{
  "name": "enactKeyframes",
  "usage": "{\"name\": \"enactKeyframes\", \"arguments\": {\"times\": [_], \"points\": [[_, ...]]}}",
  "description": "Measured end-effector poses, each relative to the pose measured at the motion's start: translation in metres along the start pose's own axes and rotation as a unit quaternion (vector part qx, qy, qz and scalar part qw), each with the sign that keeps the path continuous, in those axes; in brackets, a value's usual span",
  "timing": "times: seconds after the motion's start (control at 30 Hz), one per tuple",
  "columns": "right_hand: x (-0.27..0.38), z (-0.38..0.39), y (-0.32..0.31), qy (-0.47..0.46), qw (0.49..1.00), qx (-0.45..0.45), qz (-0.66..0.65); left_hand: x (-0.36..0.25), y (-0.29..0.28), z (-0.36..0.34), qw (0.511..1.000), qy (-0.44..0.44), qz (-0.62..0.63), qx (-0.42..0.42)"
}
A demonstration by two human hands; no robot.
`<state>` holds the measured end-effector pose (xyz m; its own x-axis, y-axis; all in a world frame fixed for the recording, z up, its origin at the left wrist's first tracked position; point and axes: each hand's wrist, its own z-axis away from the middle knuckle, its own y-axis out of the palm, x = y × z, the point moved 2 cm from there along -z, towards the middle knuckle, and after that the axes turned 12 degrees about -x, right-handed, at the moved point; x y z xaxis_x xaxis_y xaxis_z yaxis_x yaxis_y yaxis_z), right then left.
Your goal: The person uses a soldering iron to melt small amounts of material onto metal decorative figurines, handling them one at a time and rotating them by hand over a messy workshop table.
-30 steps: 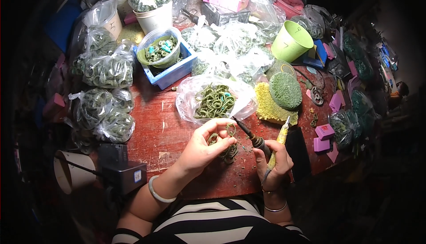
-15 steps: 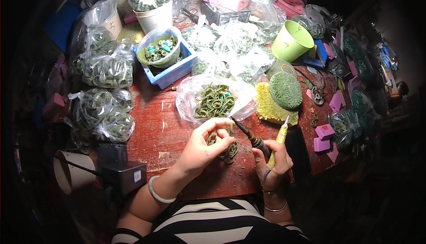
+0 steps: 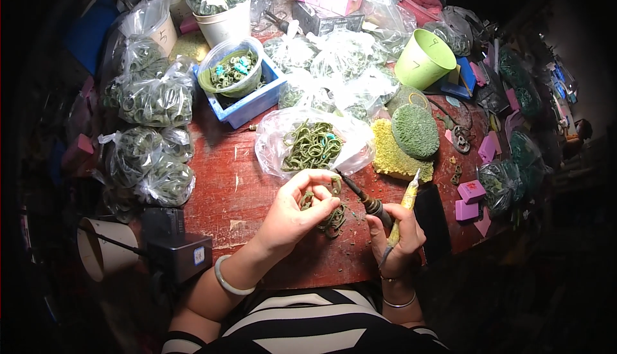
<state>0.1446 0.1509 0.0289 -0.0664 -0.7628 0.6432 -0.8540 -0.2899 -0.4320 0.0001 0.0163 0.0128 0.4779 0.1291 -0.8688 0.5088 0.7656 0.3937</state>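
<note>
While the left hand (image 3: 292, 216) pinches a small green ring (image 3: 336, 187) between thumb and forefinger, just below the middle of the frame, the right hand (image 3: 403, 237) grips a dark iron-like tool (image 3: 370, 203) together with a yellow-handled pen (image 3: 409, 198). The tool's long axis slants from lower right to upper left, its tip just beside the ring's top; contact is unclear. The ring looks dull and thin-walled; similar loose rings (image 3: 333, 225) lie below it on the red bench (image 3: 222, 183).
</note>
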Motion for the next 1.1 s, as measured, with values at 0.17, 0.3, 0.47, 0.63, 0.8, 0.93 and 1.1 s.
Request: {"name": "enactKeyframes", "arguments": {"times": [0.17,0.3,0.47,0.63,0.8,0.93,1.1], "points": [[0.0012,-0.0009,-0.0001,0.000,1.000,0.001,0.006,0.0012,-0.0019,-0.0017,1.000,0.015,-0.005,-0.023],[-0.0002,-0.0003,0.0002,-0.003,1.000,0.002,0.005,0.0005,-0.0023,-0.0014,1.000,0.012,-0.005,-0.024],[0.0001,-0.0005,0.0008,0.006,1.000,0.017,0.013,0.0003,-0.0025,-0.0017,0.999,0.023,0.003,-0.032],[-0.0006,-0.0003,0.0016,0.005,1.000,0.018,0.012,0.0004,-0.0024,-0.0017,0.999,0.028,0.002,-0.036],[-0.0003,-0.0003,0.0017,0.005,1.000,0.019,0.013,-0.0012,-0.0019,-0.0013,0.999,0.027,-0.001,-0.039],[0.0018,-0.0014,0.0009,0.009,1.000,0.019,0.011,-0.0008,-0.0021,-0.0016,0.999,0.016,0.010,-0.046],[0.0016,-0.0013,0.0006,0.004,1.000,0.009,0.006,-0.0019,-0.0018,-0.0013,0.999,0.027,0.003,-0.044]]}}
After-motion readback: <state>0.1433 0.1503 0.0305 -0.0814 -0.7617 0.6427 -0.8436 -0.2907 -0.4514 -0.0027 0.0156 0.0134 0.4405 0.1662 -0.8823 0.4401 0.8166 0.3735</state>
